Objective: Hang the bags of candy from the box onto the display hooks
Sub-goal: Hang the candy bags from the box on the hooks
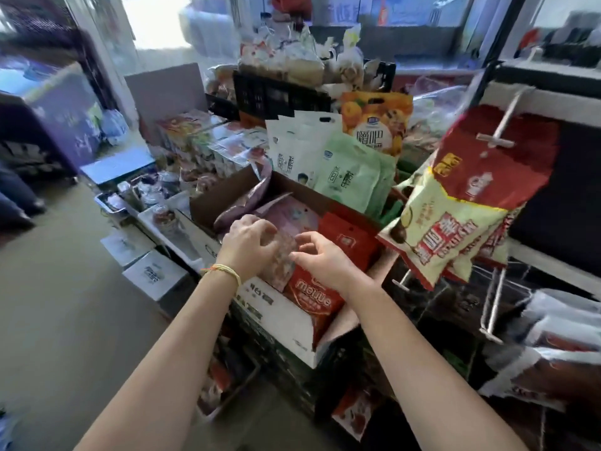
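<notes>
An open cardboard box (276, 307) stands in front of me with red candy bags (313, 296) and purple bags (286, 213) inside. Both hands reach into it. My left hand (248, 244) and my right hand (320, 258) both grip one bag with a clear window (283, 255) at its upper end, just above the box. On the right, a display hook (502, 125) carries red and cream bags (471, 203). A lower hook (494, 304) sticks out bare.
White and green bags (341, 167) and an orange bag (377, 122) stand behind the box. Stacked cartons (208, 141) lie to the left, small boxes (151, 275) on the floor. More hanging bags (559, 346) fill the lower right. A black crate (276, 92) sits behind.
</notes>
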Available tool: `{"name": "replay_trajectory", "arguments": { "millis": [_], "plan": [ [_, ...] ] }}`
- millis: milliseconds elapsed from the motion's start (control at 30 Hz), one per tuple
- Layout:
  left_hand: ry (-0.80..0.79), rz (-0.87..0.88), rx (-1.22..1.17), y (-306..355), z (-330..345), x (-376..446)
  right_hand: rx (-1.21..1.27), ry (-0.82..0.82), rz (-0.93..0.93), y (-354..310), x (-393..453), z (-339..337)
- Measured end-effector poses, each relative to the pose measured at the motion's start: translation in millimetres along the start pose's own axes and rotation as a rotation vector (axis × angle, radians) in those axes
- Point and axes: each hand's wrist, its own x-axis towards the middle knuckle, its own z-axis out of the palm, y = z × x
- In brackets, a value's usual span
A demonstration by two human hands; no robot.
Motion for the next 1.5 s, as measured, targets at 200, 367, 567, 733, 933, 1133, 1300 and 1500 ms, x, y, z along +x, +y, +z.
{"name": "replay_trajectory", "arguments": {
  "millis": [200, 367, 567, 733, 933, 1133, 1300, 1500],
  "plan": [
    [-0.155, -0.025, 0.191, -65.2, -19.4, 94.0, -0.158, -0.006, 0.217, -22.5, 114.5, 24.6],
    [-0.498, -0.046, 0.161, -104.7, -23.7, 148.3, -0.093, 0.046, 0.417, -39.3, 168.7, 39.3],
    [-0.572, 0.103, 0.206, -117.7, -14.7, 158.4, -0.082, 0.123, 0.510, -39.5, 184.8, 65.7],
    [-0.565, 0.184, 0.221, -119.7, -12.6, 157.6, -0.090, 0.333, 0.453, -23.4, 189.2, 71.2],
    [-0.459, 0.189, 0.101, -106.7, -10.1, 155.3, 0.183, 0.527, 0.292, -20.4, 164.4, 71.4],
    [-0.325, 0.204, -0.654, -53.0, -3.7, 137.9, 0.314, 0.606, -0.025, -43.4, 65.6, 29.1],
    [-0.416, -0.045, -1.250, 1.2, -7.5, 106.0, 0.368, 0.652, -0.164, -54.8, -26.1, 8.7],
    [-0.522, 0.203, -1.498, 102.7, -23.4, -8.5, 0.544, 0.764, -0.248, -25.3, -180.9, -25.0]
  ]
}}
